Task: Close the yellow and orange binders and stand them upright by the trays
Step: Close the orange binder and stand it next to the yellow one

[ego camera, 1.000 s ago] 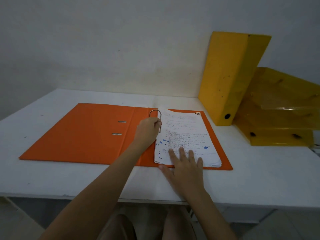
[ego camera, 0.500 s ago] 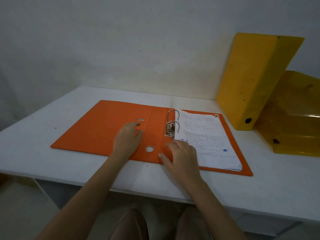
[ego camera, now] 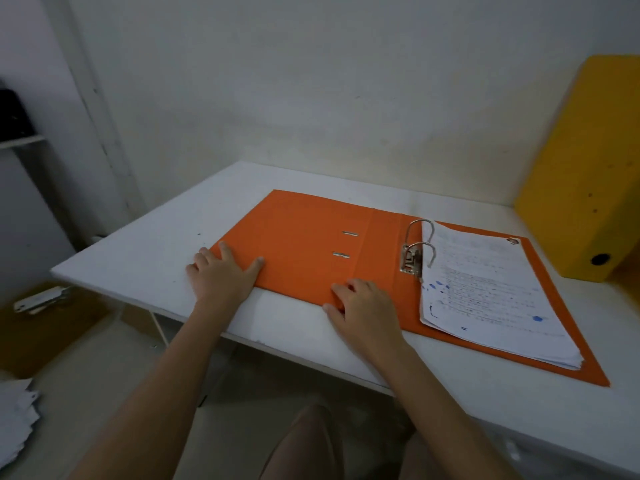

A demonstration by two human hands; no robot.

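Note:
The orange binder point(ego camera: 304, 244) lies open and flat on the white table point(ego camera: 485, 403), its metal rings point(ego camera: 417, 247) standing up with a stack of written sheets point(ego camera: 485, 292) on the right half. My left hand point(ego camera: 221, 271) rests on the near left corner of the open cover, thumb on top and fingers at the cover's left edge. My right hand point(ego camera: 360, 306) lies flat on the near edge at the spine. The yellow binder point(ego camera: 585, 174) stands closed and upright at the far right against the wall.
The table's left edge drops to the floor, where a cardboard box point(ego camera: 45, 327) and loose papers point(ego camera: 14, 420) lie. A dark shelf point(ego camera: 14, 126) is at the far left. The trays are out of view.
My left hand slid left from the ring to the cover's outer corner. My right hand moved off the sheets to the spine's near edge. The view swung left, losing the trays.

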